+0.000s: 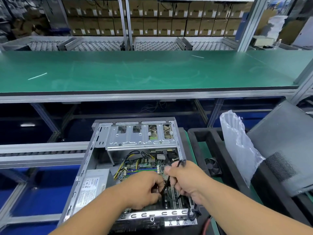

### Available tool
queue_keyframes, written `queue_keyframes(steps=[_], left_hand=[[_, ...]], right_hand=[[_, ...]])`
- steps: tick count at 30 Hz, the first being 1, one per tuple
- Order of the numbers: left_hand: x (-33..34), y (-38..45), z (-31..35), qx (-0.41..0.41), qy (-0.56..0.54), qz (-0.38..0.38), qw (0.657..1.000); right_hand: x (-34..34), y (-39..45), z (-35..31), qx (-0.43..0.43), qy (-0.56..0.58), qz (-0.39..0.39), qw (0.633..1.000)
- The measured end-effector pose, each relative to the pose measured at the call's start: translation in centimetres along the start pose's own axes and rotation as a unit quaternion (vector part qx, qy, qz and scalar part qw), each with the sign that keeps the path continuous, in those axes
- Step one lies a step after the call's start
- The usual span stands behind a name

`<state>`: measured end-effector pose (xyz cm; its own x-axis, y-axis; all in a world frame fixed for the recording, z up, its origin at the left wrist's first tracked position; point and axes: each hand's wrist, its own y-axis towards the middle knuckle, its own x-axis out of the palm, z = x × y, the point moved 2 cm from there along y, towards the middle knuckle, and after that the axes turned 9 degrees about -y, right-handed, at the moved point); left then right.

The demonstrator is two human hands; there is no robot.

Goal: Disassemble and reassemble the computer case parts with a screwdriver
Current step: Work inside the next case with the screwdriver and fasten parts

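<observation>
- Open computer case (101,150) lies on its side low in the middle, just in front of a long green bench (152,72); motherboard (149,167) and silver power supply (94,184) are showing.
- Both hands are over the board: left hand (142,190) has its grip pinched on a black cable (165,185), right hand (184,178) has its grip curled tight round the same cable higher up.
- Right of the case: black foam tray (199,143), crinkly plastic bag (237,146), dark side panel (284,150).
- Behind the bench are roller racks (101,44) and shelves of cardboard boxes (152,19).
</observation>
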<state>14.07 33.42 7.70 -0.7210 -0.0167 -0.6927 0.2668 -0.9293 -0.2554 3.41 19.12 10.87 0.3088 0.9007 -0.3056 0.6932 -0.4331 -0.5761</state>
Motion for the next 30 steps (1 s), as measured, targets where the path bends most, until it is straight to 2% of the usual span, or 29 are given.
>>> queue_keyframes(steps=[3,8,11,15,20,26,30], left_hand=[[0.1,0.9,-0.9,0.018,0.092,0.027,0.995],[-0.1,3.2,-1.2,0.037,0.183,0.061,0.98],[-0.8,4.7,-1.5,0.012,0.156,0.077,0.985],[-0.1,5.8,-1.7,0.024,0.111,0.07,0.991],[0.9,5.8,-2.8,0.002,0.028,0.062,0.998],[1.1,6.2,-2.9,-0.015,0.04,0.093,0.995],[0.5,7.6,-3.3,-0.054,0.073,0.155,0.984]], right_hand=[[-0.1,-0.3,0.2,0.008,0.073,0.005,0.997],[-0.3,-0.5,0.4,-0.02,0.063,0.006,0.998],[-0.4,-0.7,0.5,-0.034,0.062,0.002,0.997],[-0.3,-0.8,0.5,-0.055,0.047,-0.003,0.997],[-0.2,-0.6,0.7,-0.068,0.047,0.013,0.997],[0.2,-1.1,0.6,-0.076,0.068,0.017,0.995],[0.7,-1.7,0.4,-0.064,-0.034,-0.014,0.997]])
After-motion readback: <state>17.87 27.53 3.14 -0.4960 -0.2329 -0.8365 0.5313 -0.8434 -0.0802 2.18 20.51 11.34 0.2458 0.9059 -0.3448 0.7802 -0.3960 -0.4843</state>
